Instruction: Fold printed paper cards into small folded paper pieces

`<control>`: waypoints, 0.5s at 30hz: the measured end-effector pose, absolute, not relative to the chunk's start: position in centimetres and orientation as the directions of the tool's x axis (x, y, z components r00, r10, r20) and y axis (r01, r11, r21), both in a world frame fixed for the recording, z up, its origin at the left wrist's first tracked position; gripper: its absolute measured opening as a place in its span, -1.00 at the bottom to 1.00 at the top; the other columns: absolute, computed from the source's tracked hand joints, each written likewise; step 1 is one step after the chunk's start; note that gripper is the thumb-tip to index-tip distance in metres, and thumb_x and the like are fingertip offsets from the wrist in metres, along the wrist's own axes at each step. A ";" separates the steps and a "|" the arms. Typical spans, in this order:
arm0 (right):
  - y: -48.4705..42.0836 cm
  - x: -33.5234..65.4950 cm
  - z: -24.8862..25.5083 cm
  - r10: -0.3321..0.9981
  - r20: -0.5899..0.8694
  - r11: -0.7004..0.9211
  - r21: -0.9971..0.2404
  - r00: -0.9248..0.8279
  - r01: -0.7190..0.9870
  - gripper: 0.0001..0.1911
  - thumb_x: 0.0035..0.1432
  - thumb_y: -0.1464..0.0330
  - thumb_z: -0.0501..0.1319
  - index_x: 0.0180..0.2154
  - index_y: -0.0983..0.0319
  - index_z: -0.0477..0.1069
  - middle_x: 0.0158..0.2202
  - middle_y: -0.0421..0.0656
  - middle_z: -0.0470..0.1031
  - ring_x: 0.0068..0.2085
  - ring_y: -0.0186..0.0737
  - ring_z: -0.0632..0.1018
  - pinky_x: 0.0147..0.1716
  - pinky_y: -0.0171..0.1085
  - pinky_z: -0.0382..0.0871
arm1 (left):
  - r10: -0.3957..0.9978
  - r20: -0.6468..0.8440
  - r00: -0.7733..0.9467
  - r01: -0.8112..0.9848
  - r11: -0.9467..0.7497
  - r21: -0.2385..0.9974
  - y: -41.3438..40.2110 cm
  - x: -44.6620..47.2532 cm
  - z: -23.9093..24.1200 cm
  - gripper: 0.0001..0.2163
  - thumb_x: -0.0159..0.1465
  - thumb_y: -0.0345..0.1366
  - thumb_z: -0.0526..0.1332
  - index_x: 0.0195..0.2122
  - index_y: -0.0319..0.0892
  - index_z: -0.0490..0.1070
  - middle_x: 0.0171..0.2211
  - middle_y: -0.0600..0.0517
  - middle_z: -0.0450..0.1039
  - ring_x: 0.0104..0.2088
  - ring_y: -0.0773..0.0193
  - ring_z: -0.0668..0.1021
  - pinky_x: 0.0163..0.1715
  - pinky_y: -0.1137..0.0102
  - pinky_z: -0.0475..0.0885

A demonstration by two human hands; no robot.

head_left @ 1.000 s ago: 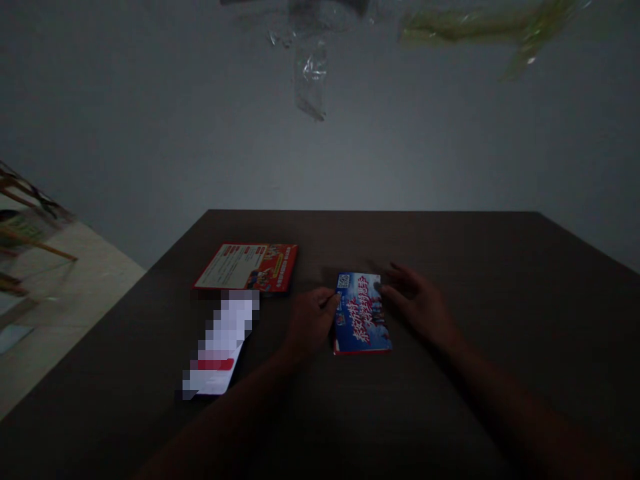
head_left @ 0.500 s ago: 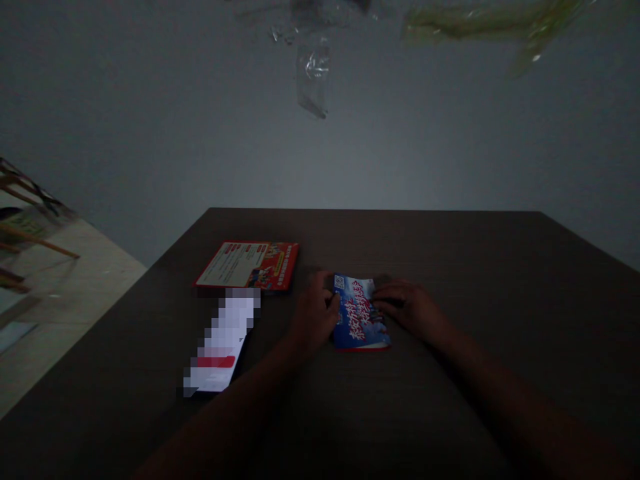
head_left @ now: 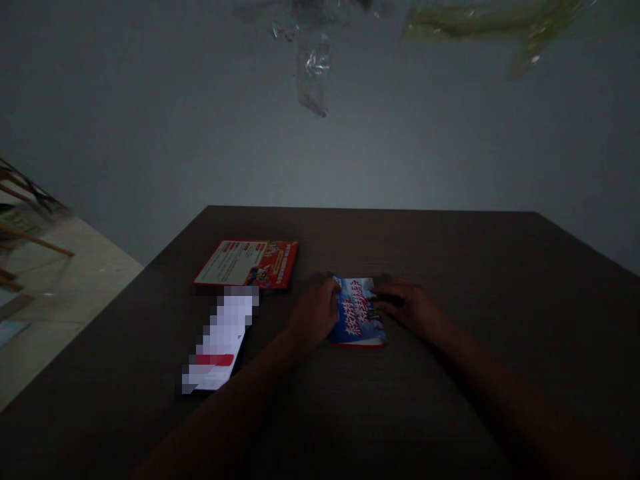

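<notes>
A blue leaflet (head_left: 359, 320) with red and white lettering lies on the dark table between my hands, its near edge lifted slightly over a red layer. My left hand (head_left: 316, 308) is closed on its left edge, the thumb resting on the printed face and covering the upper left corner. At the opposite edge, my right hand (head_left: 406, 305) pinches the leaflet, thumb and fingers close together. The fingers beneath or behind the paper are hidden in the dim light.
A red and cream printed stack or booklet (head_left: 233, 263) lies at the table's left. Nearer me is a lit phone (head_left: 220, 340) with a blurred screen, close to my left forearm. The dark table (head_left: 450, 247) meets a grey wall (head_left: 400, 147) with clear plastic (head_left: 314, 73) hanging on it.
My left hand has shifted a little on the leaflet, and its thumb now covers the corner with the square code. The right hand has barely moved.
</notes>
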State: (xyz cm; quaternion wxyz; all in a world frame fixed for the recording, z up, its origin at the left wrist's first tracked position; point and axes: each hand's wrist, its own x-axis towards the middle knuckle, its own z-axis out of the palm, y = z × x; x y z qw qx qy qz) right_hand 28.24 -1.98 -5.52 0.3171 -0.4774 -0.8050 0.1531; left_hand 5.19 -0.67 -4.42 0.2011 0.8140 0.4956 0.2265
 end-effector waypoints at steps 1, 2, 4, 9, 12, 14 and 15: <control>-2.0 28.3 -5.5 0.866 0.363 0.498 -0.551 -0.344 0.670 -0.77 0.05 0.34 0.30 -0.19 0.18 0.50 -0.21 -0.08 0.55 -0.19 -0.12 0.54 -0.16 -0.13 0.41 | 0.897 0.171 0.407 0.719 -0.430 0.546 -0.7 5.2 -4.5 -0.80 0.25 -0.44 0.02 -0.14 -0.19 0.34 -0.21 -0.07 0.49 -0.20 0.15 0.53 -0.19 0.30 0.35; -2.1 28.4 -5.4 0.868 0.357 0.494 -0.553 -0.344 0.671 -0.74 0.03 0.34 0.31 -0.17 0.18 0.50 -0.19 -0.07 0.54 -0.17 -0.11 0.54 -0.14 -0.12 0.41 | 0.896 0.172 0.409 0.721 -0.433 0.541 -0.6 5.2 -4.6 -0.80 0.25 -0.44 0.02 -0.14 -0.18 0.34 -0.21 -0.06 0.49 -0.20 0.16 0.53 -0.18 0.31 0.35; -2.2 28.6 -5.2 0.880 0.327 0.474 -0.560 -0.344 0.680 -0.67 -0.01 0.32 0.34 -0.14 0.17 0.48 -0.16 -0.07 0.53 -0.15 -0.08 0.53 -0.13 -0.10 0.41 | 0.895 0.177 0.410 0.725 -0.437 0.533 -0.6 5.2 -4.6 -0.80 0.26 -0.44 0.02 -0.14 -0.18 0.33 -0.21 -0.06 0.49 -0.19 0.18 0.53 -0.18 0.32 0.36; -2.7 28.8 -4.6 0.900 0.241 0.432 -0.599 -0.363 0.674 -0.52 -0.05 0.27 0.36 -0.04 0.15 0.40 -0.05 -0.05 0.48 -0.06 -0.04 0.51 -0.08 -0.06 0.40 | 0.893 0.184 0.412 0.730 -0.444 0.520 -0.6 5.2 -4.6 -0.80 0.26 -0.44 0.02 -0.13 -0.18 0.33 -0.22 -0.05 0.49 -0.19 0.19 0.53 -0.19 0.33 0.36; -2.9 29.0 -4.5 0.901 0.192 0.419 -0.612 -0.388 0.670 -0.39 -0.10 0.22 0.38 0.03 0.17 0.35 0.01 -0.02 0.43 0.00 0.00 0.46 -0.02 -0.03 0.35 | 0.892 0.188 0.410 0.732 -0.445 0.516 -0.6 5.2 -4.8 -0.80 0.26 -0.43 0.02 -0.13 -0.18 0.32 -0.20 -0.05 0.48 -0.17 0.19 0.52 -0.16 0.32 0.36; -3.1 29.2 -4.4 0.903 0.164 0.409 -0.612 -0.397 0.676 -0.30 -0.14 0.18 0.39 0.07 0.17 0.31 0.06 0.00 0.39 0.05 0.03 0.43 0.02 0.00 0.30 | 0.894 0.187 0.406 0.735 -0.441 0.515 -0.6 5.2 -4.8 -0.80 0.26 -0.43 0.02 -0.12 -0.18 0.32 -0.20 -0.05 0.48 -0.17 0.18 0.52 -0.16 0.32 0.36; -3.1 29.2 -4.3 0.905 0.150 0.401 -0.612 -0.399 0.681 -0.25 -0.15 0.16 0.40 0.10 0.17 0.28 0.09 0.01 0.36 0.06 0.05 0.41 0.04 0.01 0.28 | 0.895 0.185 0.405 0.736 -0.439 0.515 -0.6 5.2 -4.8 -0.80 0.26 -0.42 0.02 -0.12 -0.18 0.32 -0.20 -0.05 0.48 -0.18 0.18 0.53 -0.16 0.31 0.36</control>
